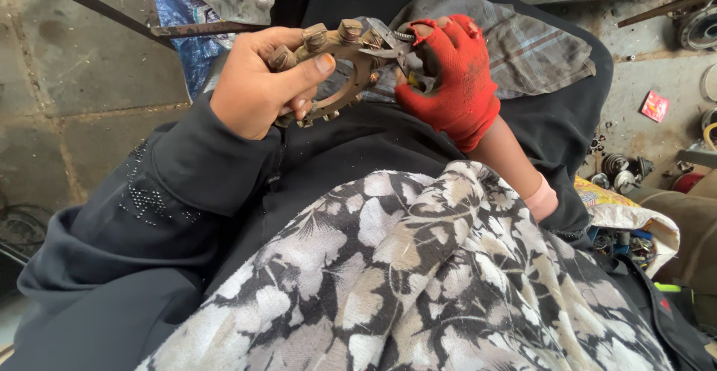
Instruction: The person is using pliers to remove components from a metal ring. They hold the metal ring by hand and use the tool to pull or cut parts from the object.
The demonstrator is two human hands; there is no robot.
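Rusty metal: your brown toothed sprocket ring [340, 80] carries chunky bolts along its top.
Place: above your lap.
Left hand [258, 87]: bare fingers clamped on its rim.
Right hand [452, 80]: red-gloved fingers closed on grey metal pliers [392, 51] at a bolt.

Your lap [418, 147], draped in black cloth, carries the work here, with a folded grey plaid rag [523, 46] spread across it toward your knees and a black-and-white floral-print shawl [418, 281] bunched over it nearer your body. Around you lies the stained grey concrete floor [82, 65], jointed into slabs on your left. On its right-hand stretch a small red square packet [655, 106] lies flat, well apart from a cluster of dark round metal machine parts [620, 168] near your knee. A worn yellow-and-white printed sack [627, 210] lies crumpled beside your right forearm.
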